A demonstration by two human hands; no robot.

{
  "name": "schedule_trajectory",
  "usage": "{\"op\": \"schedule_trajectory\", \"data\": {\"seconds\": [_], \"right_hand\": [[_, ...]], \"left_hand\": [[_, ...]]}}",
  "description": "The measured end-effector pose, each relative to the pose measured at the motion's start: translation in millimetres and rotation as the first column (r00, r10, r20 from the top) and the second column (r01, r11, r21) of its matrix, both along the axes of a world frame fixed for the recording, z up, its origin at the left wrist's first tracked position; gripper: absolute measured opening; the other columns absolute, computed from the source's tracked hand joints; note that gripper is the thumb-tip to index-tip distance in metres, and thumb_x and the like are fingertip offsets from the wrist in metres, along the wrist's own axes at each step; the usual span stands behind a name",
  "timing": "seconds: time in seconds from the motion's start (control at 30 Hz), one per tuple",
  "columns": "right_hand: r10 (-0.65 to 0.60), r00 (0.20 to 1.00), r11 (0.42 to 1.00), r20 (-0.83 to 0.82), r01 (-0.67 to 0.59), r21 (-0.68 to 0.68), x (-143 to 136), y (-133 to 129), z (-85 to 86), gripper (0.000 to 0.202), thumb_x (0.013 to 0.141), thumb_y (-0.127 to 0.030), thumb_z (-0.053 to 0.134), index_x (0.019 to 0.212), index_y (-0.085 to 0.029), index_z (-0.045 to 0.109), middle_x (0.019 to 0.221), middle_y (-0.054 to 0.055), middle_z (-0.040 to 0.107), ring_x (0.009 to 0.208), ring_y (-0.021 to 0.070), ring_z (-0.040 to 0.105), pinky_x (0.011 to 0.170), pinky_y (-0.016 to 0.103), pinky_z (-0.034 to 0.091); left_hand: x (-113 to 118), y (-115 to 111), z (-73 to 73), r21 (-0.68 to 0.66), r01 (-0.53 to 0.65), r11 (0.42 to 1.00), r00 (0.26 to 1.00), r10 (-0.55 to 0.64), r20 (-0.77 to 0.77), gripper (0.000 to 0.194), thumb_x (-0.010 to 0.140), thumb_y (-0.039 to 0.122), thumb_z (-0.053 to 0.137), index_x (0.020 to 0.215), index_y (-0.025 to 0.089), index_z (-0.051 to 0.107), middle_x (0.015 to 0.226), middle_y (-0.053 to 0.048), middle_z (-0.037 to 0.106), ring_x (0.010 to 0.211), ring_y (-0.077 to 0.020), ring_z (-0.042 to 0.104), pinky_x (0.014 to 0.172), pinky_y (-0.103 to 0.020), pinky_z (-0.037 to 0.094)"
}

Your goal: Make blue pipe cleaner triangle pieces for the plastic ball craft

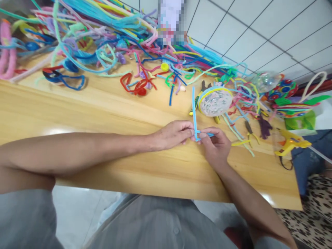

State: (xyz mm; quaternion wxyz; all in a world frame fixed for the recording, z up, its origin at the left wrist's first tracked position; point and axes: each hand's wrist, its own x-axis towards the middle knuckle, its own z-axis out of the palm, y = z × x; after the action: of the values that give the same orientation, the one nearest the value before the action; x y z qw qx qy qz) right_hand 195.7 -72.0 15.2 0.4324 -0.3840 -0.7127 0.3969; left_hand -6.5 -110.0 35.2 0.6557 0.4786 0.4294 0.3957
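Light blue pipe cleaners are between my two hands, one standing up away from me and a shorter piece crossing it near the bottom. My left hand pinches the crossing from the left with thumb and fingers. From the other side my right hand grips the short blue piece, its thumb on top. Both hands are just above the wooden table. Beyond them lies a round clear plastic piece with a yellow fuzzy rim, partly over a pair of pliers.
A tangled heap of coloured pipe cleaners covers the table's far side. To the right lie yellow-handled pliers, a purple piece and a yellow glue gun. A person in leopard print is at the right edge.
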Motion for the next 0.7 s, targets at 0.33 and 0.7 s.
{"op": "schedule_trajectory", "data": {"seconds": [0.33, 0.7], "right_hand": [[-0.052, 0.999, 0.998, -0.005, 0.053, 0.034, -1.1, 0.4, -2.0, 0.01, 0.09, -0.033, 0.08, 0.092, -0.025, 0.074, 0.07, -0.004, 0.074, 0.053, 0.0128, 0.067, 0.052, 0.025, 0.056], [-0.009, 0.999, 1.0, 0.034, 0.009, 0.002, 2.6, 1.4, -2.3, 0.009, 0.09, -0.034, 0.079, 0.093, -0.026, 0.075, 0.076, -0.003, 0.075, 0.061, 0.0143, 0.068, 0.058, 0.027, 0.056]], "left_hand": [[3.6, -1.4, -2.0, -0.02, -0.065, 0.998, 0.996, 0.066, 0.052, 0.012, 0.093, 0.021, 0.061, 0.088, 0.013, 0.07, 0.065, 0.005, 0.059, 0.055, -0.0069, 0.048, 0.053, -0.02, 0.036], [0.8, -1.5, -1.3, 0.014, -0.08, 0.997, 0.995, 0.079, 0.056, 0.013, 0.092, 0.02, 0.063, 0.08, 0.015, 0.065, 0.059, 0.008, 0.052, 0.052, -0.0064, 0.042, 0.052, -0.021, 0.032]]}}
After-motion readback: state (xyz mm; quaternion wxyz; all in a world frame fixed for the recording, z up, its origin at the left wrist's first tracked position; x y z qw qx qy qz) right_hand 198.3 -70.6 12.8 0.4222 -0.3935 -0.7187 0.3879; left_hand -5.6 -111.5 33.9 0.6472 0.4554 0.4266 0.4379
